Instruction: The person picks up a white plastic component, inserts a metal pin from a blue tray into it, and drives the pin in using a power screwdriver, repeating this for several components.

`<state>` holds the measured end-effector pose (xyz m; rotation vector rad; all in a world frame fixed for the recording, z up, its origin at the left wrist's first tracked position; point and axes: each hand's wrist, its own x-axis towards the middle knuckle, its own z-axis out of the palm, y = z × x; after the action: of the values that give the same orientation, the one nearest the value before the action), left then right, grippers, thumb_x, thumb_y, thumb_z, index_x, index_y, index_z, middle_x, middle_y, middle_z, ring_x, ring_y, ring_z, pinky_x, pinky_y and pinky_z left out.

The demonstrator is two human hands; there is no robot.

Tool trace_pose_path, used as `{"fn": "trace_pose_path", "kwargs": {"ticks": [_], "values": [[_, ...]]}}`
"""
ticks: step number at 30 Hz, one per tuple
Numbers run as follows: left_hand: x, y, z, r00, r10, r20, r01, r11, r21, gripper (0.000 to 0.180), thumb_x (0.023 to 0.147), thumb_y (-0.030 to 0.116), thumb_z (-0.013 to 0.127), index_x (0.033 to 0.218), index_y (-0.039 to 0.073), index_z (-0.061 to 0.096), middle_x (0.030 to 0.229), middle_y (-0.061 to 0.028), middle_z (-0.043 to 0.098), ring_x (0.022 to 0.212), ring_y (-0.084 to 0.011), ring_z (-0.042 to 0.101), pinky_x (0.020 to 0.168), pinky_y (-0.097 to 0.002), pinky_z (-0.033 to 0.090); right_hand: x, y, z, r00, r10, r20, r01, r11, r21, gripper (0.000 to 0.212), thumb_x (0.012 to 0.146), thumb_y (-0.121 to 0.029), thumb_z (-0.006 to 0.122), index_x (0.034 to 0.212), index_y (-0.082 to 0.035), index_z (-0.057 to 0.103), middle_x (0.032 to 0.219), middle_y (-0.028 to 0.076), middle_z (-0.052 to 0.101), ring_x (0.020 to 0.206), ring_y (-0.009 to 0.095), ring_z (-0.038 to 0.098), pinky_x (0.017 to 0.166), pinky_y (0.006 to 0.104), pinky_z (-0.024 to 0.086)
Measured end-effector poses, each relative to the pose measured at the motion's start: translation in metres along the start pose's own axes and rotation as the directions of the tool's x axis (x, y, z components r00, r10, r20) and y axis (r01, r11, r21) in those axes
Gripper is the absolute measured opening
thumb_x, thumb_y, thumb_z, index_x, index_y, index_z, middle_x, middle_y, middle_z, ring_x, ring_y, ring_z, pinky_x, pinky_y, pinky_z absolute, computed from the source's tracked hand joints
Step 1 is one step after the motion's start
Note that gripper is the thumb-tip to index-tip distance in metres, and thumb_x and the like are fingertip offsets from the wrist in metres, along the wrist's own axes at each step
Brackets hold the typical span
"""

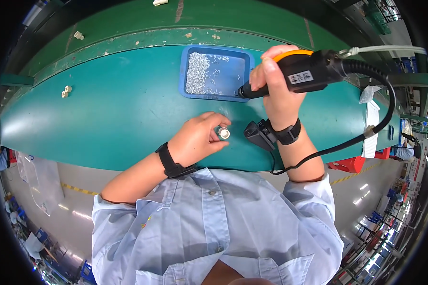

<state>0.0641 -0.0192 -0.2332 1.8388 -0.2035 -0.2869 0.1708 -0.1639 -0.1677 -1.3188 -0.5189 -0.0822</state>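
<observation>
My right hand (277, 76) is wrapped round a black and yellow electric screwdriver (306, 71), its tip at the right end of a shallow blue tray (183, 78). Inside that tray lies a heap of small silvery screws (197, 73), with a few scattered toward the middle. Close to the front edge of the green table, my left hand (199, 135) grips a small white cylindrical part (224, 133) between thumb and fingers. The part's round open end faces up.
Two small cream pieces (66, 90) lie on the table at the left. Another cream piece (79, 35) rests on the green surface beyond the ledge. The screwdriver's black cable (392, 95) loops down the right side. A clear plastic bag (368, 94) and white sheets (372, 128) sit far right.
</observation>
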Motion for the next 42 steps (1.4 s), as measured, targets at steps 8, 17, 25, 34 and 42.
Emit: {"fn": "trace_pose_path", "kwargs": {"ticks": [8, 17, 25, 34, 42], "values": [[0.03, 0.024, -0.031, 0.971, 0.145, -0.189, -0.116, 0.981, 0.156, 0.035, 0.069, 0.008, 0.074, 0.101, 0.005, 0.06, 0.092, -0.0059, 0.056, 0.063, -0.0151, 0.057, 0.058, -0.027, 0.047, 0.002, -0.03, -0.001, 0.997, -0.073, 0.033, 0.071, 0.996, 0.055, 0.016, 0.088, -0.017, 0.045, 0.096, -0.004, 0.043, 0.056, 0.001, 0.04, 0.046, 0.012, 0.039, 0.05, 0.0292, 0.038], [0.045, 0.017, -0.03, 0.938, 0.313, -0.147, -0.284, 0.94, 0.188, 0.016, 0.067, 0.0, 0.071, 0.081, 0.006, 0.066, 0.084, -0.0038, 0.054, 0.076, -0.0182, 0.053, 0.066, -0.0284, 0.045, -0.009, -0.055, 0.003, 0.981, -0.16, 0.109, 0.138, 0.972, 0.19, 0.029, 0.085, -0.023, 0.058, 0.095, -0.003, 0.04, 0.052, 0.003, 0.043, 0.042, 0.012, 0.043, 0.043, 0.0275, 0.04], [0.032, 0.017, -0.03, 0.924, 0.353, -0.149, -0.318, 0.923, 0.216, 0.015, 0.064, 0.012, 0.074, 0.075, 0.008, 0.065, 0.081, -0.0026, 0.056, 0.079, -0.0223, 0.053, 0.074, -0.0314, 0.042, -0.015, -0.061, -0.003, 0.926, -0.19, 0.327, 0.092, 0.952, 0.291, 0.027, 0.089, -0.028, 0.048, 0.102, -0.006, 0.043, 0.062, 0.001, 0.046, 0.048, 0.011, 0.042, 0.051, 0.0267, 0.036], [0.007, -0.002, -0.012, 0.992, 0.093, -0.087, -0.091, 0.996, 0.021, 0.027, 0.065, 0.01, 0.075, 0.089, 0.004, 0.064, 0.091, -0.0061, 0.059, 0.078, -0.0206, 0.059, 0.069, -0.0305, 0.048, -0.036, -0.053, 0.007, 0.975, -0.002, 0.221, -0.028, 0.991, 0.133, 0.028, 0.087, -0.029, 0.051, 0.099, -0.005, 0.041, 0.057, 0.0, 0.044, 0.043, 0.01, 0.04, 0.047, 0.0274, 0.035], [0.008, -0.024, -0.01, 0.998, -0.032, -0.05, 0.026, 0.994, -0.108, 0.025, 0.071, 0.004, 0.074, 0.094, 0.001, 0.064, 0.081, -0.0068, 0.062, 0.065, -0.0091, 0.059, 0.06, -0.0222, 0.048, -0.039, -0.038, 0.025, 0.982, 0.063, 0.178, -0.07, 0.997, 0.035, 0.028, 0.086, -0.028, 0.053, 0.097, -0.006, 0.041, 0.055, 0.001, 0.042, 0.043, 0.012, 0.04, 0.046, 0.0278, 0.035]]}}
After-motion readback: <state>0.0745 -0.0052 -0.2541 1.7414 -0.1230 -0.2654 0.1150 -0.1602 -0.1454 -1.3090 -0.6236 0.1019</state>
